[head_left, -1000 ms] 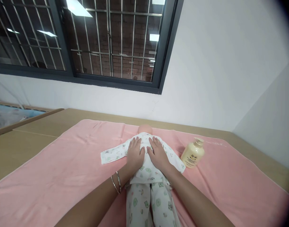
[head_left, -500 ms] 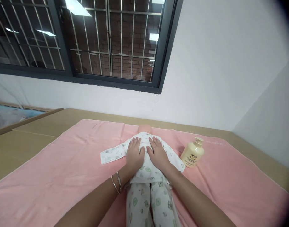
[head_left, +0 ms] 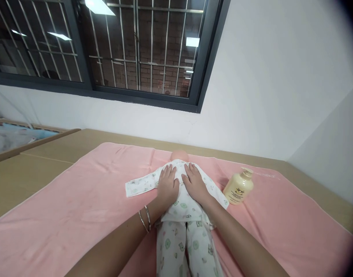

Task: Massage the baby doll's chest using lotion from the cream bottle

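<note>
Both your hands lie flat, slightly apart and gripping nothing — left (head_left: 167, 187) and right (head_left: 195, 182) on the upper body of a doll (head_left: 184, 211), mid-blanket (head_left: 87, 204). Its thin, printed white top (head_left: 181, 197) and trousers (head_left: 172, 242) are already on; what remains doesn't show. The blanket is soft, creased pink; a rounded, smooth yellow pump bottle (head_left: 238, 188) sits beside one sleeve (head_left: 218, 192).

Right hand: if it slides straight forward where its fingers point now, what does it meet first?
Past the shirt beneath it, the right hand would probably meet the head first, though depth is unclear.
</note>
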A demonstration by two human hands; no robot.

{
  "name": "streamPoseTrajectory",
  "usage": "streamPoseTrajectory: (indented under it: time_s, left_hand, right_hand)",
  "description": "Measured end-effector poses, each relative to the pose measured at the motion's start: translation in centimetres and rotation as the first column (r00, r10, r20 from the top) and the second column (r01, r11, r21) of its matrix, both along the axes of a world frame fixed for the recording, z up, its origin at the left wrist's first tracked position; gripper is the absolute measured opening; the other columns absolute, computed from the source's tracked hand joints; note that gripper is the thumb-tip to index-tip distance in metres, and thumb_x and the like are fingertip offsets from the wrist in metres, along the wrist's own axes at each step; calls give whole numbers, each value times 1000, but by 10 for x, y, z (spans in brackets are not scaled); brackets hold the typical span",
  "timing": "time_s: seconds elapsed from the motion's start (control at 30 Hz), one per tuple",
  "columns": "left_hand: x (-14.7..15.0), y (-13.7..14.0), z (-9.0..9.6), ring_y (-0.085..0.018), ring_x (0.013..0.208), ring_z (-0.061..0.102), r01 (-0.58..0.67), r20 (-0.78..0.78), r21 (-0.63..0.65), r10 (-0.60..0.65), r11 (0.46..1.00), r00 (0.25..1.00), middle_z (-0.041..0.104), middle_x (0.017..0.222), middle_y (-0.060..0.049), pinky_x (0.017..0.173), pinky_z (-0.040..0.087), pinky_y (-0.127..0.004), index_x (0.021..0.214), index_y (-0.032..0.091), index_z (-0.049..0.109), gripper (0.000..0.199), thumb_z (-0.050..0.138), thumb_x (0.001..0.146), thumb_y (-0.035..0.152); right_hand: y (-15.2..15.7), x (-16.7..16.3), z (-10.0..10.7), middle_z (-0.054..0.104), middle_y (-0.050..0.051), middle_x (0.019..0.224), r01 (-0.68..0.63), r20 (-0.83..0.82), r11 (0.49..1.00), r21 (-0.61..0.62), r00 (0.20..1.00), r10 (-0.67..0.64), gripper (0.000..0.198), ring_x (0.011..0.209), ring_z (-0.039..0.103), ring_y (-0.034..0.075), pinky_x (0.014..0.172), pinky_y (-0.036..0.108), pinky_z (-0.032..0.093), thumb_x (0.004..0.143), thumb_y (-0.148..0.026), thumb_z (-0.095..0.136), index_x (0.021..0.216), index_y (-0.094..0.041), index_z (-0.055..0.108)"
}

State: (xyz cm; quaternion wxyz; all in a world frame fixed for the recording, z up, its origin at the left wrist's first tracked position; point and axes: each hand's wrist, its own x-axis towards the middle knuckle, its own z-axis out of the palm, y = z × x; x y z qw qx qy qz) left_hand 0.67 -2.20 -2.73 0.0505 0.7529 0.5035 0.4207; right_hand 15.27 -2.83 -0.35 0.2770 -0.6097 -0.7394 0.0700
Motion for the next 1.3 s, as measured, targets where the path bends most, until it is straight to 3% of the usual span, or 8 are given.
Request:
streamPoseTrajectory:
  time_s: [0.13, 0.3, 0.5, 0.7, 0.9, 1.03, 1.17, 1.3]
  left_hand:
    - [-2, -3, 1, -26, 137, 37, 57, -1, 43, -57, 997, 998, 49, 141, -14, 117, 25, -51, 130, 9, 53, 53, 37, 79, 11]
    - [-6, -3, -2, -24, 135, 40, 120, 61, 105, -127, 987, 990, 51, 139, -14, 116, 28, -47, 129, 8, 53, 57, 35, 75, 9]
    - [-3, 1, -7, -27, 139, 34, 17, 160, -27, -13, 999, 987, 44, 145, -14, 117, 26, -50, 136, 10, 47, 53, 39, 83, 17]
    - [-1, 4, -8, -27, 140, 32, 11, 143, -30, -7, 999, 990, 44, 146, -13, 117, 25, -51, 136, 13, 46, 50, 40, 87, 22]
    - [-2, 2, -7, -25, 140, 33, 24, 179, -26, -19, 999, 984, 44, 146, -11, 117, 24, -51, 136, 16, 47, 46, 35, 93, 28]
    - [-2, 1, -7, -25, 139, 33, 29, 173, -28, -24, 999, 985, 44, 145, -14, 117, 24, -51, 136, 12, 47, 47, 29, 96, 31]
    - [-2, 0, -6, -25, 139, 33, 30, 173, -38, -23, 999, 985, 44, 146, -14, 117, 24, -51, 136, 12, 46, 48, 29, 97, 32]
    - [-2, 0, -5, -25, 140, 32, 27, 169, -19, -24, 999, 985, 44, 146, -12, 118, 23, -50, 137, 15, 46, 47, 31, 96, 33]
  right_hand:
    - [-21, -18, 7, 14, 16, 157, 41, 142, 998, -38, 989, -35, 59, 144, 10, 33, 115, 48, 17, 96, -35, 35, 149, -12, 26]
    - [-45, -31, 14, 24, 20, 153, 4, 293, 1000, 5, 956, -5, 58, 143, 16, 33, 115, 47, 15, 94, -30, 35, 146, -4, 33]
    - [-25, -12, 17, 29, 12, 153, 11, 133, 999, -37, 991, -6, 55, 142, 22, 28, 115, 46, 18, 98, -40, 26, 146, -15, 36]
    - [-13, -4, 8, 26, 12, 155, 13, 83, 1000, -28, 996, -11, 57, 144, 17, 26, 116, 47, 13, 98, -44, 27, 147, -16, 33]
    - [-24, -12, 14, 12, 13, 158, 19, 116, 982, 186, 992, -41, 60, 145, 6, 30, 115, 51, 14, 93, -35, 38, 149, -13, 28]
    - [-26, -13, 18, 25, 10, 155, -159, 184, 981, 111, 973, 137, 52, 145, 14, 26, 116, 49, 14, 94, -30, 36, 145, -18, 37]
    - [-24, -10, 17, 12, 11, 158, -50, 111, 970, 238, 994, 24, 55, 146, 5, 25, 116, 48, 12, 93, -30, 37, 146, -14, 34]
    - [-21, -9, 14, 19, 10, 157, -83, 104, 991, 102, 992, 72, 54, 145, 11, 27, 115, 52, 14, 94, -35, 37, 146, -17, 35]
